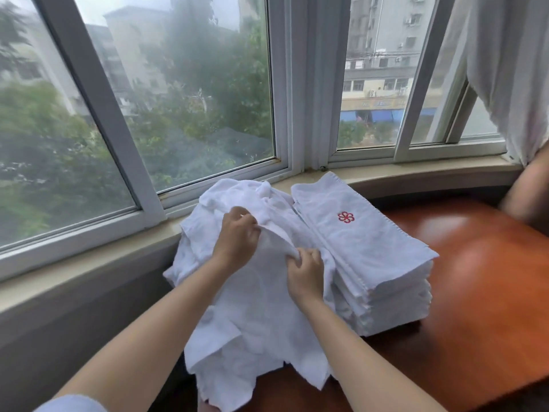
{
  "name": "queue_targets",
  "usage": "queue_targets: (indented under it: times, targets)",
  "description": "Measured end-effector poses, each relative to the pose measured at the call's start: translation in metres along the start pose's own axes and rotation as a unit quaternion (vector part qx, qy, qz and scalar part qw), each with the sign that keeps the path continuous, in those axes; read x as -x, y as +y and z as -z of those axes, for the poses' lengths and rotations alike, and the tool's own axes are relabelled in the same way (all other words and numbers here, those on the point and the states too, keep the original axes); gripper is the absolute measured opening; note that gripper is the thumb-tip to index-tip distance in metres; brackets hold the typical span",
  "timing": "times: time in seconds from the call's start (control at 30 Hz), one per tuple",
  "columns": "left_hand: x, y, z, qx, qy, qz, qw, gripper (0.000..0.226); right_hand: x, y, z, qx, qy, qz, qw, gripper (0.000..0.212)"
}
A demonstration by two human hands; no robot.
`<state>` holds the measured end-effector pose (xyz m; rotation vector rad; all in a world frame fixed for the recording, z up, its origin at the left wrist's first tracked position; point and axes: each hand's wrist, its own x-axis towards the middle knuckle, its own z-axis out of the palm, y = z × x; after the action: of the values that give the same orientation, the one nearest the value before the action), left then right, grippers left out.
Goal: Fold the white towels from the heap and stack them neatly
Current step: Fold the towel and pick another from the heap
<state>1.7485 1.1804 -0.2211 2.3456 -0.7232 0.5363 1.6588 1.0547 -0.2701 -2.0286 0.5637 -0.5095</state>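
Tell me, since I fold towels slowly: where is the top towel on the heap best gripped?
Along its raised hem. The left hand and right hand already pinch that edge of the loose towel from above, apart. The free edge lifts off the heap cleanly.

Towels (pixel 371 242) soft terry cloth; table (pixel 475 278) glossy wood.

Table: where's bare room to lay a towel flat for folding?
Bare table lies right of the folded stack, up to an elbow at the far right. The left is crowded: the heap, gripped by left hand and right hand, reaches the windowsill.
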Motion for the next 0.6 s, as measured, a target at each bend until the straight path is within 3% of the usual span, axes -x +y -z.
queue_targets:
  times: [0.07, 0.13, 0.2, 0.3, 0.37, 0.43, 0.5, 0.57, 0.6]
  targets:
    - [0.003, 0.001, 0.005, 0.051, 0.010, -0.006, 0.999, 0.024, -0.006, -0.009, 0.017, -0.049, 0.014, 0.063, 0.997, 0.013]
    - [0.004, -0.001, 0.005, 0.054, -0.049, 0.026, 0.997, 0.048, -0.015, -0.016, 0.035, -0.048, -0.027, 0.120, 0.991, 0.011]
    - [0.000, -0.001, -0.001, -0.018, -0.123, 0.085, 0.989, 0.060, -0.025, -0.013, 0.048, -0.001, -0.090, 0.150, 0.984, 0.017]
    - [0.005, 0.007, -0.009, -0.188, -0.252, 0.147, 0.938, 0.053, -0.033, 0.008, 0.065, 0.064, -0.141, 0.131, 0.979, 0.025]
    - [0.013, 0.011, -0.013, -0.183, -0.289, 0.166, 0.925, 0.066, -0.037, 0.014, 0.077, 0.043, -0.134, 0.117, 0.983, 0.023]
    - [0.020, 0.019, -0.017, -0.169, -0.281, 0.164, 0.930, 0.089, -0.042, 0.005, 0.088, -0.033, -0.112, 0.124, 0.985, 0.017]
    - [0.018, 0.029, -0.018, -0.184, -0.256, 0.173, 0.933, 0.093, -0.046, -0.010, 0.099, -0.133, -0.089, 0.155, 0.975, 0.015]
    - [0.010, 0.035, -0.018, -0.155, -0.188, 0.155, 0.957, 0.069, -0.052, -0.025, 0.112, -0.214, -0.040, 0.179, 0.959, 0.016]
    - [0.005, 0.040, -0.017, -0.115, -0.128, 0.127, 0.977, 0.044, -0.056, -0.030, 0.118, -0.244, -0.011, 0.180, 0.953, 0.017]
